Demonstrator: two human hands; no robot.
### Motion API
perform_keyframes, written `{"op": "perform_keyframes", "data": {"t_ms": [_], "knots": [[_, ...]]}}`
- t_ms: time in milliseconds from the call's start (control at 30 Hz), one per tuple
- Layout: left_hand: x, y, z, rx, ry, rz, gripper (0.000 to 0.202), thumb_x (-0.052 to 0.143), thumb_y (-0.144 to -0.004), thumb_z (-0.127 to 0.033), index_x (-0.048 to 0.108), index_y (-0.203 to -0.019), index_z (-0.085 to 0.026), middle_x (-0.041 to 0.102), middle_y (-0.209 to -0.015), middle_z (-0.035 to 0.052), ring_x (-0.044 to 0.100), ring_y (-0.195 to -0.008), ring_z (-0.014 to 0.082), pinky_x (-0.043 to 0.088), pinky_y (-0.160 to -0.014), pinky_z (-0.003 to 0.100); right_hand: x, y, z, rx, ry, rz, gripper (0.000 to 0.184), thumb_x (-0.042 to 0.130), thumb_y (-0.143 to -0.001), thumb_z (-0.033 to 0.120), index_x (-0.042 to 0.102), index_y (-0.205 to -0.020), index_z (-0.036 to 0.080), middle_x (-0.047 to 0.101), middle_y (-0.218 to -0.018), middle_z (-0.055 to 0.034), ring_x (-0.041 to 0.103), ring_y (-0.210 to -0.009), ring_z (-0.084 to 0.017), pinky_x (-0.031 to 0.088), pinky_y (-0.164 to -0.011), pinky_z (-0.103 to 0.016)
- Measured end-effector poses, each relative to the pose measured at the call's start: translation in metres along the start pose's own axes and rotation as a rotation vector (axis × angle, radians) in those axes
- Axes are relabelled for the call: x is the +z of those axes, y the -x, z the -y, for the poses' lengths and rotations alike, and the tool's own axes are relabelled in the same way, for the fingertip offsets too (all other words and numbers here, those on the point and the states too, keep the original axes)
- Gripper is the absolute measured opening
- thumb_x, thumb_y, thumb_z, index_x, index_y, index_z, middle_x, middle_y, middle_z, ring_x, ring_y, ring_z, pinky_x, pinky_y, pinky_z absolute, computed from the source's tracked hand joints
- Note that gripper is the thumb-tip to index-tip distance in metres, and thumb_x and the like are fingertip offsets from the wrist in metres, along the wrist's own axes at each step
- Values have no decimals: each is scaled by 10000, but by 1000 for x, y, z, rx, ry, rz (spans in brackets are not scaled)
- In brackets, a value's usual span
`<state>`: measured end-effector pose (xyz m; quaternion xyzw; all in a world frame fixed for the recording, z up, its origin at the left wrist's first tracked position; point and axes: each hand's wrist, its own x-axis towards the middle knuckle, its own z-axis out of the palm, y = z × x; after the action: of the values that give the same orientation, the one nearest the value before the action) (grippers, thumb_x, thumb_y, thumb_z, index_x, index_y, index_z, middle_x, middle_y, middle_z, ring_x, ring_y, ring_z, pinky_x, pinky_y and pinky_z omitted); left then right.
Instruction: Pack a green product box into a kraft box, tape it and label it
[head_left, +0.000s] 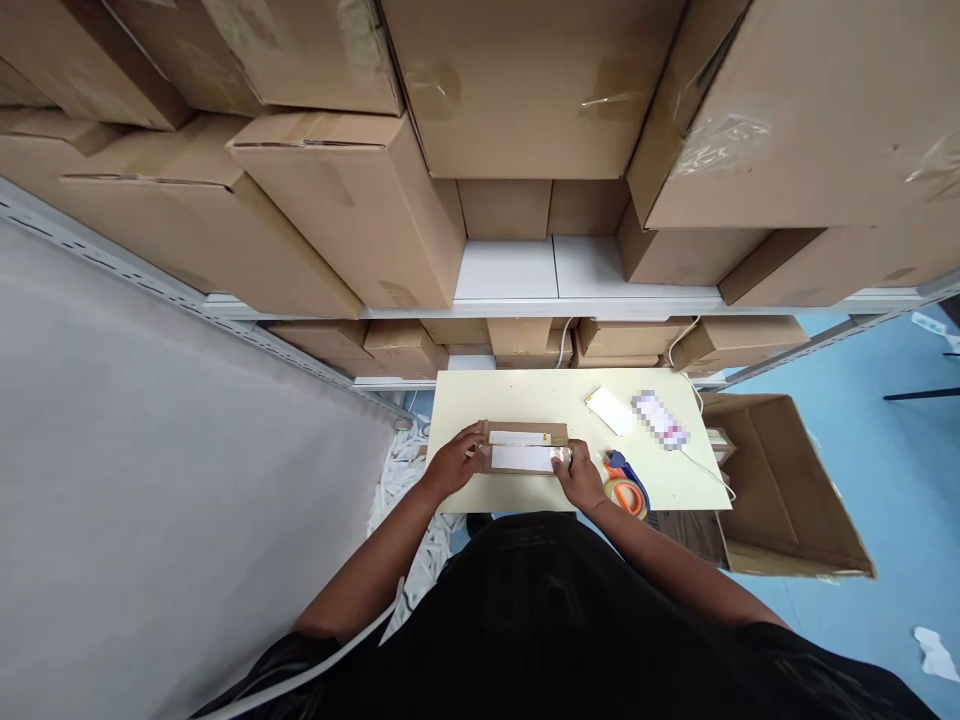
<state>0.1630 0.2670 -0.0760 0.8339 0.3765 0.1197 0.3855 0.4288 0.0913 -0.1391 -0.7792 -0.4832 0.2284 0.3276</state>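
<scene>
A small flat cardboard box [525, 467] lies across the near left part of the pale yellow table [525, 395], with white label strips and shiny tape on it. My left hand [456, 460] grips its left end, fingers curled over the edge. At the right end, my right hand [581, 476] holds the box, the thumb on top near the tape. Just right of that hand rests a blue and orange tape dispenser [627, 484]. Farther back are a white card or label sheet [609, 410] and a blurred phone [660, 420] with a white cable.
Large cardboard boxes [345, 190] crowd the metal shelf [585, 307] above the table, with more below it. A big open carton [787, 480] stands on the blue floor at right. Shredded white paper [401, 480] lies left of the table, beside a grey wall [150, 480].
</scene>
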Motion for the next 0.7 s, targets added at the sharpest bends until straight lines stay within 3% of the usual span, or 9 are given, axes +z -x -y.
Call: {"op": "perform_keyframes", "data": {"t_ms": [67, 200, 300, 400, 467, 567, 700], "knots": [[8, 3, -6, 10, -124, -49, 341, 530, -1010, -420, 711, -1203, -204, 529, -1574, 111, 551, -1401, 260, 522, -1097, 400, 4, 0, 3, 59, 19, 5, 447, 480, -985, 476, 496, -1316, 177, 612, -1280, -159, 680, -1040, -279, 557, -898, -429], [23, -6, -22, 67, -489, -103, 235, 532, -1009, -286, 727, -1059, -166, 597, -1458, 172, 553, -1320, 355, 454, -1113, 531, -3, 4, -2, 143, -38, 63, 540, 543, -944, 407, 432, -1431, 203, 670, -1244, -123, 697, -948, -242, 560, -839, -389], [32, -14, -33, 144, -628, 6, 279, 459, -1000, -154, 718, -1105, -164, 644, -1332, 173, 585, -1213, 346, 474, -1038, 515, -33, 17, -26, 119, 22, 82, 504, 487, -920, 258, 478, -1424, 229, 644, -1344, -116, 670, -1094, -225, 538, -925, -364], [40, -19, -41, 109, -617, 131, 328, 448, -955, -80, 711, -1135, -158, 663, -1205, 162, 627, -1104, 309, 528, -909, 430, -70, 35, -63, 253, 371, 33, 477, 532, -878, 245, 571, -1350, 191, 630, -1331, -163, 605, -1210, -286, 497, -986, -401], [43, -23, -47, -1, -549, 117, 292, 476, -943, -108, 722, -1095, -147, 656, -1211, 163, 651, -1058, 296, 548, -856, 403, -85, 41, -85, 426, 531, 83, 417, 589, -875, 326, 630, -1258, 165, 645, -1257, -187, 614, -1174, -322, 501, -931, -411], [43, -30, -50, -151, -283, 37, 223, 546, -934, -207, 742, -1027, -159, 671, -1236, 143, 680, -1064, 276, 563, -907, 391, -87, 34, -106, 618, 477, 211, 319, 603, -880, 357, 674, -1118, 157, 692, -1090, -154, 674, -1022, -288, 499, -806, -349], [35, -37, -42, -462, 376, 58, 220, 614, -917, -341, 737, -1009, -183, 753, -1060, 97, 734, -987, 235, 593, -906, 363, -84, 19, -108, 631, 358, 197, 218, 585, -878, 336, 665, -996, 171, 708, -946, -106, 689, -881, -243, 463, -700, -297]]}}
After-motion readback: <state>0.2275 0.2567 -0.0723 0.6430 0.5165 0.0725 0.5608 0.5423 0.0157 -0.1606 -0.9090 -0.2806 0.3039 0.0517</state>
